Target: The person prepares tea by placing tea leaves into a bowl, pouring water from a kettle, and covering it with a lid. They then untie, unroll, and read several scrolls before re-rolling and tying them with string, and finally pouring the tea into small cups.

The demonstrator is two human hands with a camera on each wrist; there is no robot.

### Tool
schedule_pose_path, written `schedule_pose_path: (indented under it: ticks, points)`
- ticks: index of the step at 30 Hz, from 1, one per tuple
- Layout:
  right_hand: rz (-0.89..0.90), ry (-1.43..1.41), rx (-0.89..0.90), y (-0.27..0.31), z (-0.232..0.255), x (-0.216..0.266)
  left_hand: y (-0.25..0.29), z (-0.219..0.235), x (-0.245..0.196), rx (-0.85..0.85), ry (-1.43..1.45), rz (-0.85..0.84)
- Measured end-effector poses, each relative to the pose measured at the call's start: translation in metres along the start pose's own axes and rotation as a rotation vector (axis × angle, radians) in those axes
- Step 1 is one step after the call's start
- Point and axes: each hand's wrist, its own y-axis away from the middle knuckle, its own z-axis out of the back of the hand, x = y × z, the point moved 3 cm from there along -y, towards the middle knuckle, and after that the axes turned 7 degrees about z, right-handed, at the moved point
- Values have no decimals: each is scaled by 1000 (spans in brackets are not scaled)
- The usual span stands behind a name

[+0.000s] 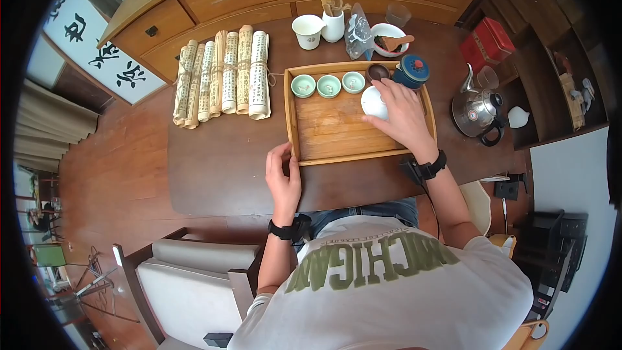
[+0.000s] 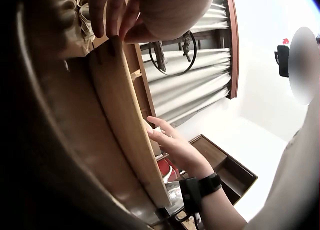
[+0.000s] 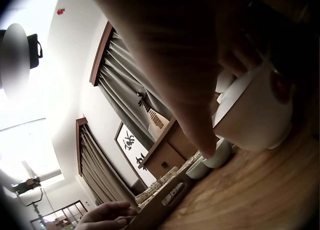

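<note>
My right hand (image 1: pixel 403 113) is over the right part of a wooden tea tray (image 1: pixel 337 157), gripping a white gaiwan (image 1: pixel 374 104) by its rim. In the right wrist view the thumb lies at the near side of the gaiwan (image 3: pixel 252 117), with fingers at its far side. My left hand (image 1: pixel 282 178) rests at the tray's front left corner, fingertips against the wood, its fingers loose. Pale green cups (image 1: pixel 328 86) stand in a row along the tray's back edge. Beside them are a dark brown cup (image 1: pixel 378 73) and a blue lidded jar (image 1: pixel 412 71).
Tied paper scrolls (image 1: pixel 223 78) lie left of the tray. Behind it stand a white pitcher (image 1: pixel 308 32), a tool holder (image 1: pixel 333 26), a plastic bag (image 1: pixel 358 35) and a bowl with a wooden scoop (image 1: pixel 390 42). A kettle (image 1: pixel 476 111) and red box (image 1: pixel 487 45) are to the right.
</note>
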Motion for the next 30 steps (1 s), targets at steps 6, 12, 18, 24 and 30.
schedule_pose_path:
  ticks: [6,12,18,24,30]
  points:
    - [-21,-64,-110,4,6,-8,2,-4,5,-27,5,-24]
    - [-30,-72,-105,1,5,-11,4,-4,5,-34,2,-22]
    - [-49,-46,-90,1,2,-11,6,-3,8,-25,-24,-4]
    - [-31,-13,-63,-2,8,-9,5,-4,9,-23,-27,-4]
    - [-33,-14,-53,-2,9,-7,5,-4,12,-25,-18,-9]
